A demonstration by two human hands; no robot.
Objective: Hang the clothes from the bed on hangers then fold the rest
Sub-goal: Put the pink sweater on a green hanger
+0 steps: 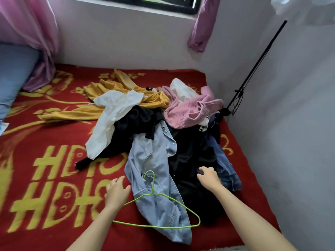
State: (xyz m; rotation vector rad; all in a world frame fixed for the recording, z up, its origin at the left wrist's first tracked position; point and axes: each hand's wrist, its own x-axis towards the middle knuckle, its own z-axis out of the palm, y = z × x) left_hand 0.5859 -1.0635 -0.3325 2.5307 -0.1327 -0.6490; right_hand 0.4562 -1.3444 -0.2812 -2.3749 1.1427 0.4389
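A heap of clothes lies on the red bed cover (pixel 54 138). A light blue denim shirt (pixel 154 156) stretches toward me, with a green wire hanger (pixel 154 192) lying on it. Beside it are a black garment (pixel 192 156), dark blue jeans (pixel 226 171), a pink top (pixel 192 111), a white shirt (pixel 112 116) and a mustard garment (pixel 112 87). My left hand (pixel 117 192) hovers with relaxed fingers just left of the denim shirt, by the hanger's left arm. On the black garment, near the jeans, my right hand (pixel 208 175) rests with its fingers bent down into the fabric.
A blue pillow (pixel 12 77) lies at the bed's far left under pink curtains (pixel 36 33). A white wall (pixel 290 124) borders the bed on the right, with a black pole and cable (pixel 253 69) leaning in the corner. A window sits above.
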